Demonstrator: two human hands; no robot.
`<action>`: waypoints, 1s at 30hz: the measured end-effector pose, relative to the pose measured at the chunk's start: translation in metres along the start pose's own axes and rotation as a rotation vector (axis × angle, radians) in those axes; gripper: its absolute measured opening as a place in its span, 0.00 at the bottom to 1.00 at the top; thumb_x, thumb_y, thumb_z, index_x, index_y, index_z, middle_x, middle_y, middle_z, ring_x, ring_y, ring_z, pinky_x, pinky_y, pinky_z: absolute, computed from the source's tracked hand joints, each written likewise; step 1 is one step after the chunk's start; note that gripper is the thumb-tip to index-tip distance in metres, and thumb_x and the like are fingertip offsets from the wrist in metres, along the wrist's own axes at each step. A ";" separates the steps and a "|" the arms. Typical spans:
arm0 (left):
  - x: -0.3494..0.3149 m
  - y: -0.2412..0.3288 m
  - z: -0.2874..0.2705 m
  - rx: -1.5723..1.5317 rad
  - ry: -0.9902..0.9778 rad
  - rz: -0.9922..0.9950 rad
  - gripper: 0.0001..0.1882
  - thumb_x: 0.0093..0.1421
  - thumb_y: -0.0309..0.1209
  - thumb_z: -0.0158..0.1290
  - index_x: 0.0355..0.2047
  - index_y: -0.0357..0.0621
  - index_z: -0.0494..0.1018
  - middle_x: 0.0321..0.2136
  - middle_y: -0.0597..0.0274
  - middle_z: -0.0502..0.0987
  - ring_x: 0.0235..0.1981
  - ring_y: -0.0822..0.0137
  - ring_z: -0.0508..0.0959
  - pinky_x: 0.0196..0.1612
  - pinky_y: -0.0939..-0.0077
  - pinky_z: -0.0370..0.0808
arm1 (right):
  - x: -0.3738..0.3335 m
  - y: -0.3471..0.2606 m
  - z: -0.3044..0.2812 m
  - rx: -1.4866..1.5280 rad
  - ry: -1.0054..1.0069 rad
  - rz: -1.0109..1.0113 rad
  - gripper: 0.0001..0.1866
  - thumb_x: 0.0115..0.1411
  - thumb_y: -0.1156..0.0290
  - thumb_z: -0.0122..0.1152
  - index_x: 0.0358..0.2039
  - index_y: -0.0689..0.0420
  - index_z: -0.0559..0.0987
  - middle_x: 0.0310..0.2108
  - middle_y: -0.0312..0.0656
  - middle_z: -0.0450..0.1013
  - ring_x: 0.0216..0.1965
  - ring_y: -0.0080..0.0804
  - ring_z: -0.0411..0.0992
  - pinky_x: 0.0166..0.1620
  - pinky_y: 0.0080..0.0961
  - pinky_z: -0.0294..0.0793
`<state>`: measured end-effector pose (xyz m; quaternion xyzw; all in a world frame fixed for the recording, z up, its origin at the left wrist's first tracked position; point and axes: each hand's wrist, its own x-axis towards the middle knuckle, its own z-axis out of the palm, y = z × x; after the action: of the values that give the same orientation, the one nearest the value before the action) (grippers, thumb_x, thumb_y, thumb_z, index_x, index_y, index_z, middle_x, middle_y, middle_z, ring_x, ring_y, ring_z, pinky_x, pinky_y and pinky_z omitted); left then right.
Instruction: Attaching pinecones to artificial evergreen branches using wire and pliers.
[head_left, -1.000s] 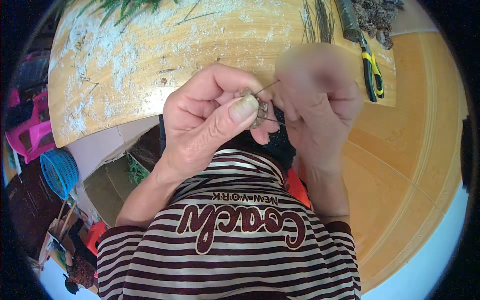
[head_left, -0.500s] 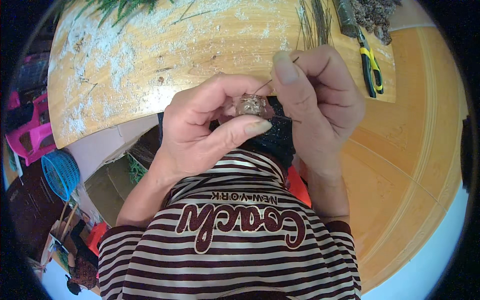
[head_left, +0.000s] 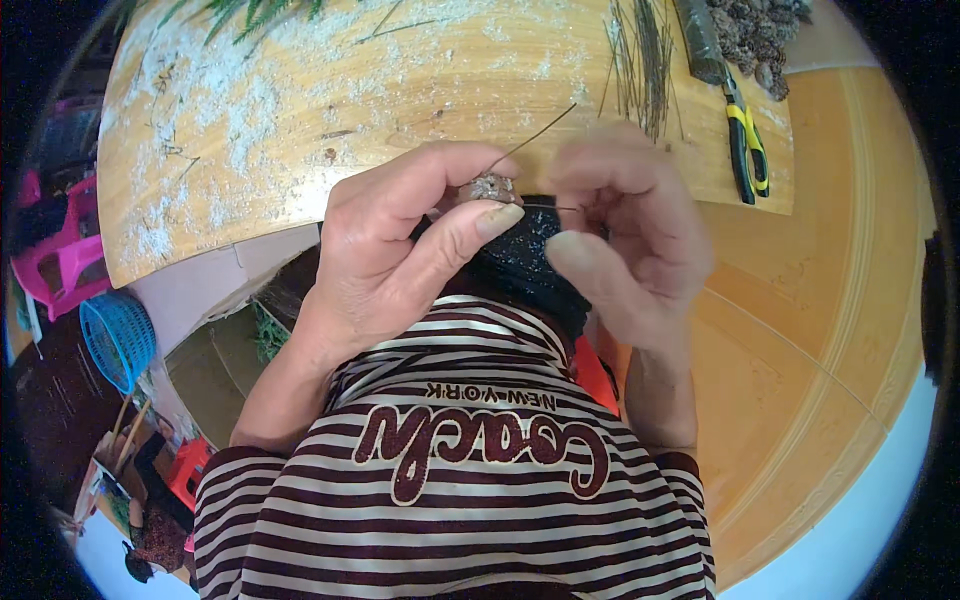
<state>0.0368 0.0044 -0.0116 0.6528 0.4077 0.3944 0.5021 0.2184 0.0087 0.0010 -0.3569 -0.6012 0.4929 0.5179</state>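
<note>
My left hand [head_left: 385, 235] is closed, with thumb and fingers gripping a small brown pine cone [head_left: 487, 188] dusted whitish. Most of the cone is hidden by the fingers. A thin brown wire [head_left: 540, 132] stands out from it; one end slants up over the table edge and another points right. Close beside it on the right, my right hand [head_left: 640, 245] is blurred by motion. Its thumb and fingers are apart, near the right-pointing wire end, with nothing seen held between them.
The wooden table [head_left: 400, 110] is strewn with white flakes. Green sprigs [head_left: 240, 15] lie at its far left. Loose brown wires [head_left: 642, 70], yellow-black pliers [head_left: 745, 150] and a heap of pine cones [head_left: 765, 40] lie far right. A blue basket [head_left: 118, 340] stands left.
My right hand has let go of the upper wire end, its thumb moving down and away from the fingers. That wire end now shows bare. My left hand still holds the cone, shifted slightly left.
</note>
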 end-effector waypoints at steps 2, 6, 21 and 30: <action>0.001 -0.005 0.006 -0.029 0.113 0.109 0.13 0.55 0.28 0.57 0.39 0.35 0.73 0.24 0.60 0.74 0.22 0.74 0.73 0.26 0.82 0.69 | 0.002 0.003 -0.002 -0.109 -0.061 -0.046 0.05 0.55 0.80 0.56 0.33 0.65 0.74 0.31 0.42 0.69 0.28 0.20 0.64 0.30 0.13 0.61; 0.003 -0.005 0.008 0.055 0.082 0.177 0.12 0.55 0.28 0.56 0.39 0.35 0.73 0.24 0.60 0.74 0.22 0.74 0.73 0.26 0.82 0.69 | 0.009 0.018 -0.005 -0.274 -0.099 -0.360 0.06 0.53 0.79 0.58 0.32 0.66 0.75 0.34 0.47 0.71 0.31 0.24 0.67 0.32 0.15 0.65; 0.007 0.000 0.000 0.097 0.080 0.274 0.11 0.53 0.24 0.55 0.37 0.34 0.71 0.28 0.53 0.73 0.26 0.60 0.74 0.29 0.73 0.71 | 0.011 0.001 0.009 -0.461 0.017 -0.414 0.04 0.52 0.79 0.60 0.25 0.65 0.74 0.28 0.48 0.73 0.28 0.28 0.68 0.29 0.18 0.66; 0.009 -0.008 -0.001 0.371 0.109 0.514 0.10 0.54 0.25 0.54 0.36 0.32 0.71 0.29 0.51 0.72 0.29 0.58 0.73 0.32 0.73 0.70 | 0.013 0.006 0.011 -0.517 0.000 -0.523 0.04 0.54 0.79 0.58 0.29 0.65 0.74 0.29 0.47 0.72 0.26 0.26 0.67 0.28 0.17 0.66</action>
<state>0.0380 0.0147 -0.0183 0.7927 0.3207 0.4617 0.2359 0.2045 0.0201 -0.0012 -0.3104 -0.7766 0.1758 0.5193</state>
